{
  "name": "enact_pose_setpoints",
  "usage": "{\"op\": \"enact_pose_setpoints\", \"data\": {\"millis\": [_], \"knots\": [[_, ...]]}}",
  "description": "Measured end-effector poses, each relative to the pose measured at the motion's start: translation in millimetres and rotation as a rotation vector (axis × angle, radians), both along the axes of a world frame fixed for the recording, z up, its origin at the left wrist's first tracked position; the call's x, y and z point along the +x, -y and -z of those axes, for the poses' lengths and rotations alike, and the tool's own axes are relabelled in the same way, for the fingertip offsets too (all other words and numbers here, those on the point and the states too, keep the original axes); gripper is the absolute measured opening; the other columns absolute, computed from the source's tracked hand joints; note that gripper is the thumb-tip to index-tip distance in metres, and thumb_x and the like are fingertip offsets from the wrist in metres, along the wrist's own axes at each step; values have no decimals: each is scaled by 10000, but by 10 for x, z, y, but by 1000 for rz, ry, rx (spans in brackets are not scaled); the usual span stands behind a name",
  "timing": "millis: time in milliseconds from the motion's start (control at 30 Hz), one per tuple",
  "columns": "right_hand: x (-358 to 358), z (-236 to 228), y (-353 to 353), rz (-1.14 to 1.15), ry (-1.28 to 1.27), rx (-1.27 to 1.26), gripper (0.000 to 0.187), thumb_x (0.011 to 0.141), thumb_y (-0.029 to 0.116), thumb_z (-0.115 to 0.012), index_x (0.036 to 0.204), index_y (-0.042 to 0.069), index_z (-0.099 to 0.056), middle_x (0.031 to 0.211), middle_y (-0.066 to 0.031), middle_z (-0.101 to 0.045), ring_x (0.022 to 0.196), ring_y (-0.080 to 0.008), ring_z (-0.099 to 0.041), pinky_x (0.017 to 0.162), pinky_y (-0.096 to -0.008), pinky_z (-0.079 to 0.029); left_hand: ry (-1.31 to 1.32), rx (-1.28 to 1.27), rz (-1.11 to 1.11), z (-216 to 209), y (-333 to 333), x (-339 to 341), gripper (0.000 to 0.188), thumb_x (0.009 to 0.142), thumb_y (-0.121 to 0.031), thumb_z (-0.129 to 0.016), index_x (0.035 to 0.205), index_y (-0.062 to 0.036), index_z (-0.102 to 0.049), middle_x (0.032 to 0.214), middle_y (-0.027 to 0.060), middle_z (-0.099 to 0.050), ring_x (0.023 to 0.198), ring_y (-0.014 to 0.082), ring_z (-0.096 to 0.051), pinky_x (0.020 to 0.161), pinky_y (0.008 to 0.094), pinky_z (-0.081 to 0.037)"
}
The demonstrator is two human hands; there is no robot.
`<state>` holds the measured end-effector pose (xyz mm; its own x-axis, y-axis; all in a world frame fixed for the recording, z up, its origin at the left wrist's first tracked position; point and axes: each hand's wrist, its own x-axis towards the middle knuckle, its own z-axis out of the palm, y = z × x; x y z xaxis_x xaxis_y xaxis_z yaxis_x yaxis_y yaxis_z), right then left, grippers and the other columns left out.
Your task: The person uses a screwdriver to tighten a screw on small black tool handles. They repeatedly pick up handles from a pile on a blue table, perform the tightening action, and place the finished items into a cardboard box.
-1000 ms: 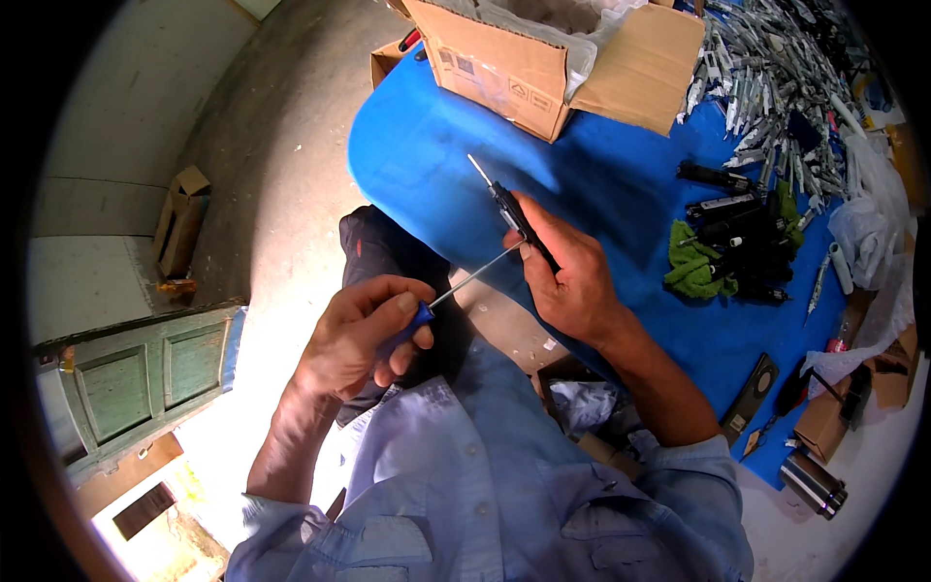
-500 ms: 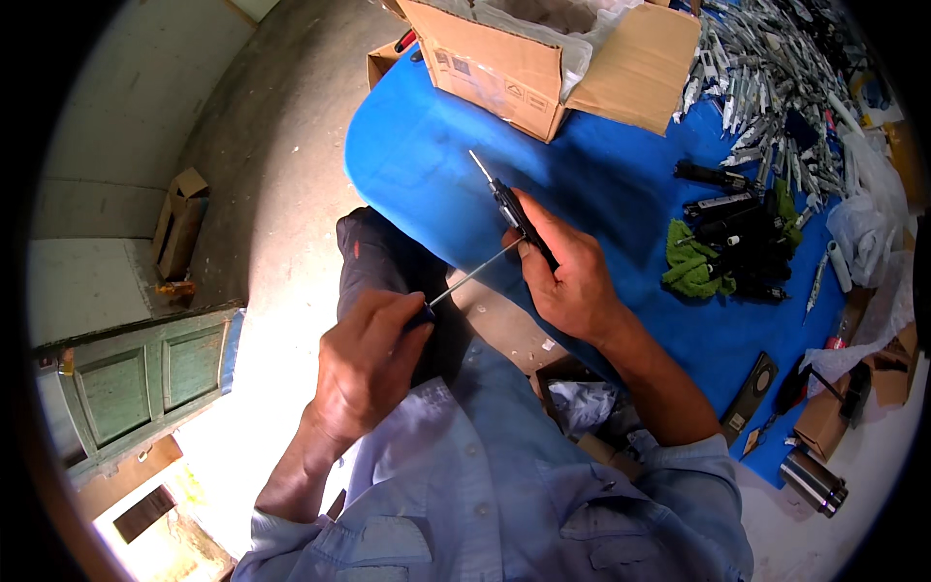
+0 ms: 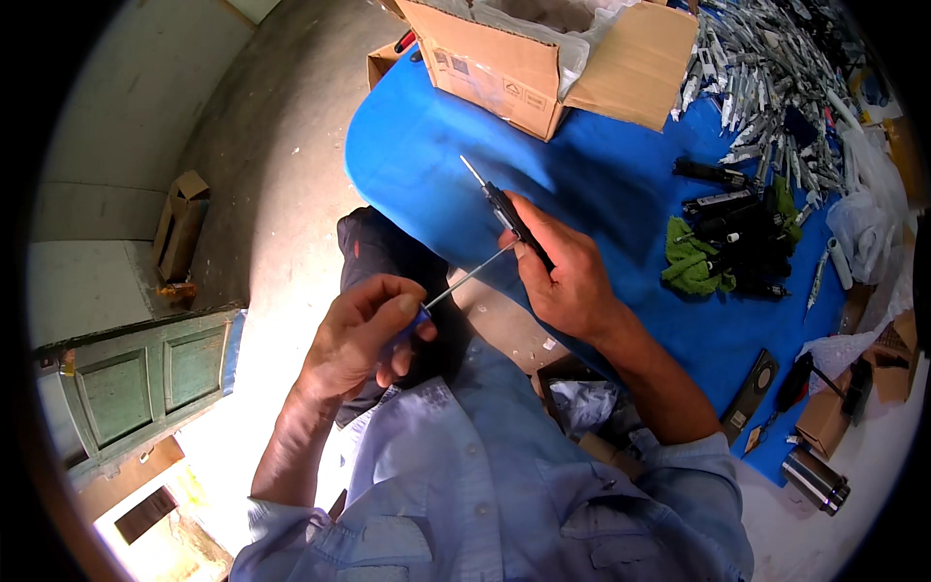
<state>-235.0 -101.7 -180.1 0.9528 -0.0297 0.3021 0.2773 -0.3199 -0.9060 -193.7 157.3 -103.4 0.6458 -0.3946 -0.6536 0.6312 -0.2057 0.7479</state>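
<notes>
My left hand is closed round the blue handle of a screwdriver, its thin metal shaft pointing up and to the right. The shaft's tip meets the side of a slim black device with a metal rod at its end. My right hand grips that device, thumb and fingers on either side, tilted with the rod toward the upper left. Part of the device is hidden in the palm. Both hands are held over the near edge of the blue table.
An open cardboard box stands at the table's far side. A heap of slim grey and white pieces lies at the far right, nearer a green cloth with several black devices. A steel flask lies at the lower right.
My left hand has turned on the screwdriver handle, its fingers loosening and the thumb now along the top. The device in my right hand has shifted slightly left and down.
</notes>
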Motion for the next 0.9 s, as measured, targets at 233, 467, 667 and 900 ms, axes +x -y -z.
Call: {"op": "enact_pose_setpoints", "data": {"millis": [233, 467, 667, 900], "knots": [[5, 137, 14, 52, 67, -30, 548, 948, -102, -588, 1490, -40, -536, 1022, -165, -737, 822, -211, -696, 768, -325, -565, 627, 248, 206, -72, 24, -163, 322, 896, -69, -770, 1175, 40, -650, 1022, 133, -712, 860, 214, -714, 721, 329, -580], [-2, 108, 21, 56, 22, -15, 543, 946, -102, -602, 1482, -37, -549, 1039, -169, -745, 872, -212, -722, 785, -326, -571, 1292, 463, 386, 18, 47, -260, 296, 878, 13, -791, 1153, 34, -683, 1057, 194, -698, 833, 355, -732, 712, 385, -615], [-9, 102, 25, 43, 60, -44, 520, 955, -86, -604, 1472, -47, -554, 1031, -178, -740, 875, -242, -726, 804, -339, -573, 229, 166, 124, -37, -10, -91, 231, 1046, -147, -663, 1181, 39, -673, 899, 123, -730, 664, 155, -707, 536, 265, -570], [-3, 35, 19, 13, 5, 8, 480, 973, -59, -570, 1453, -61, -539, 1031, -238, -705, 914, -368, -725, 818, -402, -571, 88, 39, 27, 13, 9, -27, 297, 956, -124, -708, 1181, 53, -629, 907, 141, -718, 655, 139, -703, 504, 218, -551]]}}
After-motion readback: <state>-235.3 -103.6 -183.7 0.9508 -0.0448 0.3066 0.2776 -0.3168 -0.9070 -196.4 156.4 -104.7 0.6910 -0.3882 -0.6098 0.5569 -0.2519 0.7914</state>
